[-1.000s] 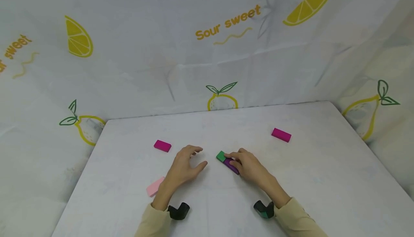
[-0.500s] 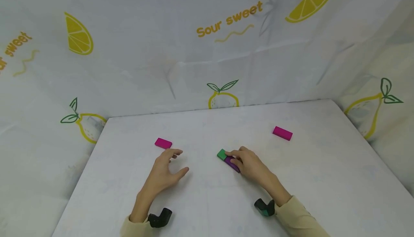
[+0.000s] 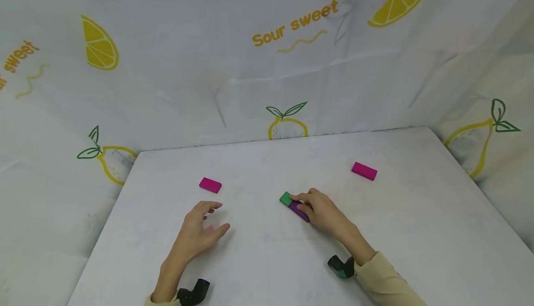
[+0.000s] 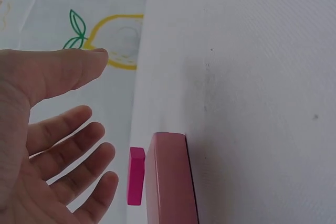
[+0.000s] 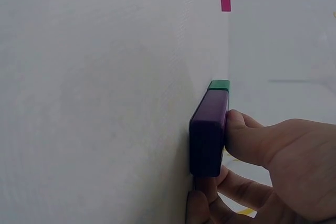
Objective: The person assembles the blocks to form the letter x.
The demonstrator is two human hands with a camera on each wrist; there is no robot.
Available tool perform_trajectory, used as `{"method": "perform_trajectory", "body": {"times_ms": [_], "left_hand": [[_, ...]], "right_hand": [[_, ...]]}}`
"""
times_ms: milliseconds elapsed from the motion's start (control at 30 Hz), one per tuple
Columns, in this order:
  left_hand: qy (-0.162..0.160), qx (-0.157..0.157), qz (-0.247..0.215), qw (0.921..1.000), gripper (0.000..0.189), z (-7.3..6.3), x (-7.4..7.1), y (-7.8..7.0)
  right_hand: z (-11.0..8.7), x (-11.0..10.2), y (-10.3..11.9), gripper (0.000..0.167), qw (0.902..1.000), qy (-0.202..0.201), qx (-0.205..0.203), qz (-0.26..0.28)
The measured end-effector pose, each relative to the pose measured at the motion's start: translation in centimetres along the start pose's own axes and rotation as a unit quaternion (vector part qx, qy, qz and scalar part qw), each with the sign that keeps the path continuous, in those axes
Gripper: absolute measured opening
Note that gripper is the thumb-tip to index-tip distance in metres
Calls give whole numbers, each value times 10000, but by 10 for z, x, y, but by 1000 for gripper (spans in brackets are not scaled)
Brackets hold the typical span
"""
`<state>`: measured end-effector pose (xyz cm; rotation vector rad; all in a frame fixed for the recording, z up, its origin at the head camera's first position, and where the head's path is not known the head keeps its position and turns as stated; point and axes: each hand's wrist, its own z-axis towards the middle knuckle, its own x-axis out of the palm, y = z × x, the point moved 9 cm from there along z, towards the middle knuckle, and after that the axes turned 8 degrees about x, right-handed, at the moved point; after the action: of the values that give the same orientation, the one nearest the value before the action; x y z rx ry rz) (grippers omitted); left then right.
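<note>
Hovering above the white table, the left hand is held with thumb and fingers spread apart, nothing gripped, the pink block partly hidden beneath. By the right hand, angled inward, the purple block is pinched at the table surface between thumb and fingers, its far end met by the green block.

The person's left hand hangs with its thumb held well apart from the four fingers, which fan out slightly and bend loosely. The left forearm slants inward from a beige cuff that barely shows. Across from it, the right hand is set in a pinch, the right forearm angling inward out of a longer stretch of beige sleeve.
</note>
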<state>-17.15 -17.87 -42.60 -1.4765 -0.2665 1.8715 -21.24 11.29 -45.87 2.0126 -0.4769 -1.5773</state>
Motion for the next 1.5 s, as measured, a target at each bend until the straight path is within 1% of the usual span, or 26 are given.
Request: {"method": "perform_trajectory", "body": {"times_ms": [267,400,467,700,833,933,1200,1500], "left_hand": [[-191,65,216,9996,41,-14,-9,8],[-213,74,311,9993,38,-21,-12,14],[-187,31,344,9992,37,-24,-12,18],[-61,-272,485,9984,39,-32,-14,29],[-83,-256,583,9979,39,-36,-16,32],[-134,-169,572,9981,38,-38,-17,31],[-88,-206,551,9982,37,-42,-15,33],[-226,-23,198,9995,35,-42,-17,31]], "right_hand": [[0,-2,2,36,10000,-20,-36,-7],[-1,-1,2,36,10000,2,11,8],[-1,-2,2,36,10000,1,25,22],[-1,-2,2,37,10000,-18,-16,26],[-1,-2,1,37,10000,-18,-8,52],[-1,-1,1,37,10000,5,16,64],[-1,0,1,36,9999,-14,-34,99],[-1,-1,0,37,10000,-36,-4,75]]}}
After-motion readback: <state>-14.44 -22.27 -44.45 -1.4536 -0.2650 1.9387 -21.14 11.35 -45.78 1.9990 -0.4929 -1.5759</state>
